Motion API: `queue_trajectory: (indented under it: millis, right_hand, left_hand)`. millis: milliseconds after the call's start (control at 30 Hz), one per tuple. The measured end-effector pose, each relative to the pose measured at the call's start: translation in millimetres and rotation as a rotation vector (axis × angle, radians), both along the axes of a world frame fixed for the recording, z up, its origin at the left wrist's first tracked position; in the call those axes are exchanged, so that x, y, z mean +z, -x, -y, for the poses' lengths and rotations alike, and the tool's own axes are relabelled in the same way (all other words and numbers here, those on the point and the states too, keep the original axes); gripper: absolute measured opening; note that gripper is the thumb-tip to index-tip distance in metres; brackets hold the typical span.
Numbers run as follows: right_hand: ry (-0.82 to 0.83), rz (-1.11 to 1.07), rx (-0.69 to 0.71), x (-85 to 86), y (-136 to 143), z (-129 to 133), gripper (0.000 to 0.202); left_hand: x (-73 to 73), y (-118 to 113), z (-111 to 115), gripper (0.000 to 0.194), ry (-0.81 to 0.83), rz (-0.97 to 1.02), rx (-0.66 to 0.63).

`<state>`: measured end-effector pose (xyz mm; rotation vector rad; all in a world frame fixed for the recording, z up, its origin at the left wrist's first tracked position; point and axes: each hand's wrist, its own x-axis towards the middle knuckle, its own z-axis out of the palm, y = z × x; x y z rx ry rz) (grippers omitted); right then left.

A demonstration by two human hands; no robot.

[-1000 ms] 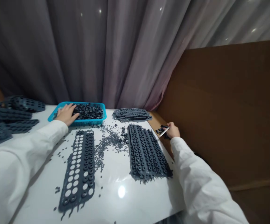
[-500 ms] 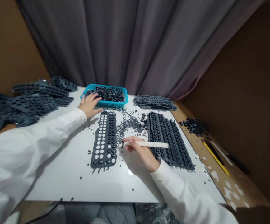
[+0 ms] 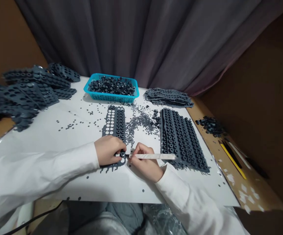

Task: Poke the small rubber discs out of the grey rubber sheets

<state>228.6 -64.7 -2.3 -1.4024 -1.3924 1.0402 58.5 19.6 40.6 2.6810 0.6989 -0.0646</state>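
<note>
My right hand (image 3: pixel 145 161) is closed around a slim white-handled tool (image 3: pixel 159 156), whose thin dark tip points left. At that tip, my left hand (image 3: pixel 111 150) is pinched by a small black ring-shaped piece (image 3: pixel 122 153), over the near end of a narrow dark rubbery strip (image 3: pixel 120 122). Rows of round holes showing white, and rows of black rings, run along this strip; my left hand hides part of it. To the right of my right hand lies a wider dark sheet (image 3: pixel 180 137) covered in rows of black rings.
A blue basket (image 3: pixel 112 98) of small black pieces stands at the back. Tiny dark discs (image 3: pixel 141 120) are scattered mid-table. Perforated dark sheets (image 3: pixel 34 85) pile up at left, with another stack (image 3: pixel 168 97) behind right. Loose black pieces (image 3: pixel 211 125) and a yellow tool (image 3: pixel 233 160) lie right.
My left hand has come from the basket's front edge down to the strip's near end, its fingers closing there. The tool's tip now meets it. The view has shifted slightly.
</note>
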Motion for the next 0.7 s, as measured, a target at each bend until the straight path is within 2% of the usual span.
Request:
queue_trajectory:
  millis: [233, 367, 567, 700]
  right_hand:
    - [0.005, -0.005, 0.026, 4.5, 3, -3, 0.016]
    - [0.011, 0.006, 0.01, 7.8, 5, -4, 0.017]
    - [-0.003, 0.021, -0.004, 9.4, 5, -5, 0.017]
    - [0.027, -0.08, 0.01, 6.2, -1, -3, 0.015]
  left_hand:
    - [9.1, -10, 7, 0.006, -0.165, -0.14, -0.076]
    - [10.2, -21, 13, 0.011, -0.257, -0.226, -0.156]
    - [9.4, -25, 13, 0.018, -0.266, -0.248, -0.253]
    - [6.9, -17, 5, 0.008, -0.179, -0.203, -0.195]
